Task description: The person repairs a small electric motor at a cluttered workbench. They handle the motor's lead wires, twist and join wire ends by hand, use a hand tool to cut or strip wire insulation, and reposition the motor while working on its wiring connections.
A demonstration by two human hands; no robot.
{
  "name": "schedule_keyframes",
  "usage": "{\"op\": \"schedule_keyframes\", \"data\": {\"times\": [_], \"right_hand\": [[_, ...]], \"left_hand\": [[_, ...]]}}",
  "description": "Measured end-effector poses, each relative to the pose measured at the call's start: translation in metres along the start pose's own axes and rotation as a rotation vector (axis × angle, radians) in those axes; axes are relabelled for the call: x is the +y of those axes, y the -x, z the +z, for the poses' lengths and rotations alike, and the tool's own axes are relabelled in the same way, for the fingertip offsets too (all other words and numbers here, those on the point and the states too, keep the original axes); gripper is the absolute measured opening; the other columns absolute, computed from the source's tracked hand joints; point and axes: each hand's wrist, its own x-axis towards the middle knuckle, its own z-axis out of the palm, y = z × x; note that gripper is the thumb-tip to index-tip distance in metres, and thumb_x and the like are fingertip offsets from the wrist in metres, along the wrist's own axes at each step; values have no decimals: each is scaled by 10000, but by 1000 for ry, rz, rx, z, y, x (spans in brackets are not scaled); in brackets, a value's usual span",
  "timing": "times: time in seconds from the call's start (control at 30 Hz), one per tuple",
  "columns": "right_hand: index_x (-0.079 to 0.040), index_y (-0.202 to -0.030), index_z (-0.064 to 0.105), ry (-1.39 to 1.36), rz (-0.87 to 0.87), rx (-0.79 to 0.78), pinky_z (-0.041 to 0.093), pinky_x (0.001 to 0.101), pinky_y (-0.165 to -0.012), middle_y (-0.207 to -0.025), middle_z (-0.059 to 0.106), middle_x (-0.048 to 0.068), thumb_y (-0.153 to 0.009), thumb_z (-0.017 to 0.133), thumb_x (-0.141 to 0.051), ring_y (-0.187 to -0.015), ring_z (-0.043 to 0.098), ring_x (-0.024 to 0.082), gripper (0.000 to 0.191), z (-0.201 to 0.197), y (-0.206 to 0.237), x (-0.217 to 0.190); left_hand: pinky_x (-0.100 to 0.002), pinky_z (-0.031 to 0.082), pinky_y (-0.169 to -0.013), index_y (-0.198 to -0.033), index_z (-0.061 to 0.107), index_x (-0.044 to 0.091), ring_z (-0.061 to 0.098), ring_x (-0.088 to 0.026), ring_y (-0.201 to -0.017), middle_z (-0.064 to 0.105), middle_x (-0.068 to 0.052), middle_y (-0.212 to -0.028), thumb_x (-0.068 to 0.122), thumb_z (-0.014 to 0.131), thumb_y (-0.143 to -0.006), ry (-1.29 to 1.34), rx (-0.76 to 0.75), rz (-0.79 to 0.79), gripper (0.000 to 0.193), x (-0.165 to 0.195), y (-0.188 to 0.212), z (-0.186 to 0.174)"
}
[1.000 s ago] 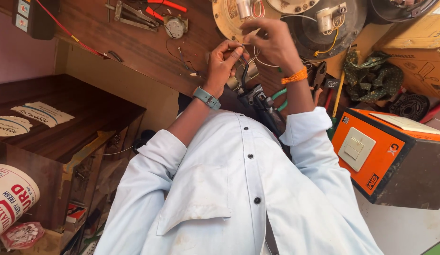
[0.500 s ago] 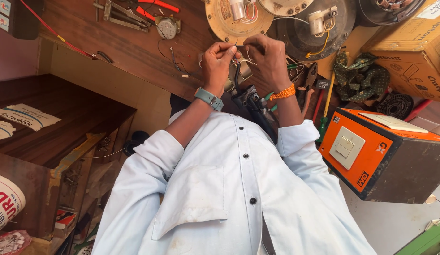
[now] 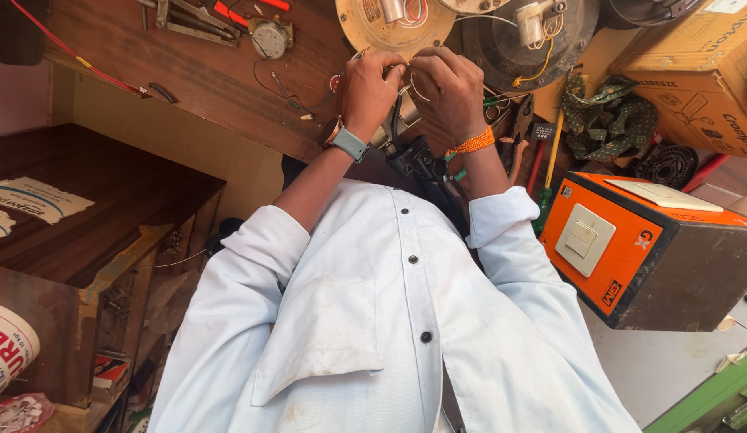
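Up at the top of the wooden desk (image 3: pixel 205 88), both hands are pinched shut on thin white wire (image 3: pixel 410 84): left hand (image 3: pixel 372 88) and right hand (image 3: pixel 450 92) nearly touching, just below a round tan motor plate (image 3: pixel 365 28). Wire looks light, springy and kink-prone, so I'd grip close to the ends. Orange switch box (image 3: pixel 606 240) sits off right.

Both hands, left hand (image 3: pixel 372 88) and right hand (image 3: pixel 450 90), pinch thin wire (image 3: pixel 412 87).

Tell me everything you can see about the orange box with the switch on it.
The orange box sits on the workbench at the side of the person's right hand, untouched. Its bright orange face carries a pale rocker switch plate; another pale plate lies on its top. The side panel looks dark grey metal, scuffed. It lies apart from both hands.
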Motion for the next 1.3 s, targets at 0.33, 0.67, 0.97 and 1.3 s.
{"op": "schedule_keyframes", "data": {"times": [0.33, 0.67, 0.97, 1.3], "right_hand": [[-40, -1020, 703, -95, 57, -249, 540, 358, -732, -929, 707, 80, -993, 797, -125, -834, 711, 244, 129, -8, 5, 30], [28, -1052, 698, -881, 840, -333, 481, 200, -635, -882, 693, 3, -1081, 647, -202, -724, 587, 39, 237, 2, 12, 26], [-3, -1038, 726, -871, 989, -398, 436, 183, -560, -820, 699, -11, -1036, 678, -239, -633, 579, 33, 241, -4, 3, 21], [-28, -1011, 737, -789, 1034, -411, 414, 182, -509, -789, 697, -13, -1013, 668, -246, -613, 589, 29, 228, -5, 2, 19]], "left_hand": [[-278, 602, -613, -908, 781, 45, 797, -116, -668, 784, -57, -745, 98, 689, -907, 109, -149, 12, 106, -8, -11, 5], [-307, 570, -592, -950, 776, 42, 746, -150, -635, 753, -59, -715, 89, 700, -912, 136, -153, 94, 97, -8, -7, 2], [-377, 551, -646, -975, 770, 57, 732, -255, -720, 759, -91, -828, 84, 727, -921, 0, -127, 409, 73, -13, -4, -13], [-366, 567, -674, -984, 800, 92, 752, -234, -719, 786, -77, -817, 106, 747, -893, -28, -164, 312, 106, -24, -10, -8]]}}
